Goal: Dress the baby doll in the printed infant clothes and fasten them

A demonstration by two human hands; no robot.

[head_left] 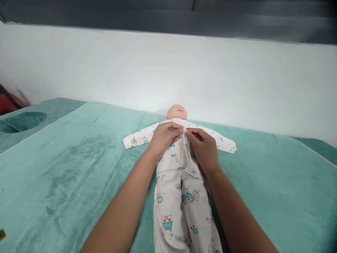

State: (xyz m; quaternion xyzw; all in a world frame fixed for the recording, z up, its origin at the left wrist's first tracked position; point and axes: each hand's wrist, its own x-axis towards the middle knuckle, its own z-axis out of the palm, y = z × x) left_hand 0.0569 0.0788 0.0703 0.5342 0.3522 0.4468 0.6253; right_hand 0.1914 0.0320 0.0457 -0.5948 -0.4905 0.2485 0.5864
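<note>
The left hand (166, 136) and right hand (204, 143) pinch the shirt (172, 160); the doll (177, 112) lies under them, pants (171, 207) nearer.

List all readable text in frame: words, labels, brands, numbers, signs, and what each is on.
No text reads with certainty.
Printed baby trousers: letter-like marks among the teal and red pictures, too small and blurred to read.
Printed baby top: tiny marks beside its pictures, too small to read.
Yellow-and-black tag at the left edge: cut off by the frame and too blurred to read.
</note>
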